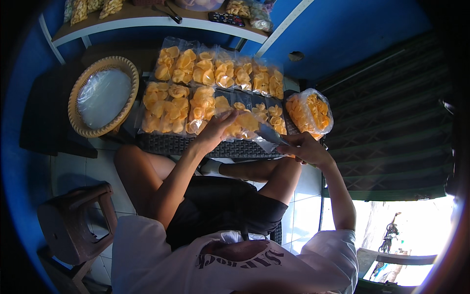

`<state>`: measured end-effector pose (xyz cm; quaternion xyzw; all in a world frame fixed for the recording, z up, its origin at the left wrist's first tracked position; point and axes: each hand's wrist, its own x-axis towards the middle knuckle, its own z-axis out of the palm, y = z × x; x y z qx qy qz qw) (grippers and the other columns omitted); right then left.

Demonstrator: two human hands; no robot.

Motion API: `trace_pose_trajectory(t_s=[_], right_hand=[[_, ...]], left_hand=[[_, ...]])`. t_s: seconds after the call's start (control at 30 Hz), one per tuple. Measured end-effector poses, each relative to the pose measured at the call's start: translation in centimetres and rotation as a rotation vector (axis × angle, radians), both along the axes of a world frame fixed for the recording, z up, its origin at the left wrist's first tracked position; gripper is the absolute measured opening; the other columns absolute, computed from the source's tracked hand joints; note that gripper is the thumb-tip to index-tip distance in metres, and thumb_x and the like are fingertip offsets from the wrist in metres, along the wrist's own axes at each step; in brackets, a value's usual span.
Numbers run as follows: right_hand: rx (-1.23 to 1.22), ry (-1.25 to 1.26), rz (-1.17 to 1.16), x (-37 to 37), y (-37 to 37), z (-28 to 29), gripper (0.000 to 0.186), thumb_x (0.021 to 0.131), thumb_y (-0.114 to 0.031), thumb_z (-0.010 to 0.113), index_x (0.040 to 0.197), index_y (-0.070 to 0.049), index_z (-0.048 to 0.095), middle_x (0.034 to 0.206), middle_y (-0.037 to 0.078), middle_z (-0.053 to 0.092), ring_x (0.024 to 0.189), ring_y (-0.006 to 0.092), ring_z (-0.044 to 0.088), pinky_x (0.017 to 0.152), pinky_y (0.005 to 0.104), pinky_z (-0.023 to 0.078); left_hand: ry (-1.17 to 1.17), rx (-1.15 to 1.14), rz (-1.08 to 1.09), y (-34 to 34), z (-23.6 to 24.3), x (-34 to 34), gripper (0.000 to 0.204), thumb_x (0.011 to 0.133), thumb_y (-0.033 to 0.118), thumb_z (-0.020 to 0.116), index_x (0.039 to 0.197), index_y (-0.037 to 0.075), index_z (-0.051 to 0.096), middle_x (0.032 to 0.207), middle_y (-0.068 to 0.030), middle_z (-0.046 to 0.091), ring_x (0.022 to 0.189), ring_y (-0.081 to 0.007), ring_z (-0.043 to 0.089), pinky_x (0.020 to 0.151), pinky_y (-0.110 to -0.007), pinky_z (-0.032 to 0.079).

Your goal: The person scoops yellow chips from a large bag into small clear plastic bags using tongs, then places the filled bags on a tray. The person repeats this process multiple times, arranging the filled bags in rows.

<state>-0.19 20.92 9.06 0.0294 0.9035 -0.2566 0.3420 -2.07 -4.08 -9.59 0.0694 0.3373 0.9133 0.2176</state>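
Observation:
Over the near edge of the woven table, my left hand (221, 131) is closed on a clear plastic bag of orange chips (248, 121), tilted toward the right. My right hand (309, 151) is closed round a shiny grey metal tool (270, 134), whose broad end reaches to the bag's side. Its exact kind is hard to make out, and a small orange bit shows under the fingers. Beyond my hands lie two rows of clear bags filled with orange chips (185, 65). To the right of them stands a large open plastic bag of loose chips (309, 112).
At the left is a round woven basket (128, 66) with clear plastic bags (105, 96) in it. A shelf (132, 22) with snack bags and a knife (173, 14) runs along the back. A brown plastic stool (63, 225) stands at the lower left. A dark shutter (391, 122) fills the right side.

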Motion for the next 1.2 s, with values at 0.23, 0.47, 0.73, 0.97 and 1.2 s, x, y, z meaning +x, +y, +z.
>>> trace_pose_trajectory(t_s=[0.23,0.47,0.73,0.97,1.2], right_hand=[[-0.011,-0.056,-0.002,-0.1,0.6,0.7,0.05,0.088,-0.032,0.078,0.131,-0.011,0.066,0.071,-0.002,0.063,0.05,0.003,0.046,0.044,0.0203,0.037],[-0.106,-0.069,-0.127,-0.2,0.9,-0.1,0.039,0.09,-0.035,0.076,0.12,-0.011,0.072,0.076,-0.002,0.063,0.053,0.003,0.047,0.046,0.0194,0.039],[-0.116,-0.075,-0.112,-0.2,0.4,-1.1,0.033,0.089,-0.034,0.078,0.109,-0.007,0.074,0.071,-0.001,0.06,0.053,0.0029,0.047,0.047,0.0207,0.038],[-0.176,0.019,0.031,-0.7,1.7,-1.2,0.026,0.091,-0.028,0.076,0.088,-0.004,0.068,0.06,-0.003,0.052,0.048,0.0044,0.046,0.043,0.0233,0.035],[-0.384,-0.147,-0.096,-1.5,3.6,-3.0,0.027,0.09,-0.026,0.077,0.094,-0.001,0.069,0.065,-0.001,0.055,0.051,0.005,0.048,0.044,0.0219,0.035]], left_hand=[[0.043,-0.098,0.081,0.1,0.2,0.3,0.048,0.089,0.012,0.077,0.132,0.006,0.057,0.119,-0.0054,0.065,0.107,-0.0162,0.063,0.076,-0.031,0.055],[0.085,-0.172,0.15,0.8,0.3,0.5,0.05,0.085,0.013,0.081,0.129,0.005,0.058,0.114,-0.0049,0.068,0.102,-0.0137,0.065,0.077,-0.028,0.054],[0.109,-0.411,0.201,1.4,0.0,0.3,0.058,0.082,0.024,0.085,0.128,0.002,0.057,0.11,-0.0059,0.069,0.098,-0.0153,0.067,0.073,-0.031,0.056],[-0.055,0.152,-0.218,-1.2,0.2,0.5,0.054,0.093,0.026,0.071,0.134,0.0,0.05,0.115,-0.0148,0.066,0.094,-0.0284,0.071,0.066,-0.037,0.056],[0.077,0.021,-0.188,-0.9,0.2,0.1,0.058,0.096,0.028,0.068,0.14,-0.001,0.044,0.116,-0.0144,0.065,0.098,-0.0292,0.069,0.071,-0.039,0.058]])
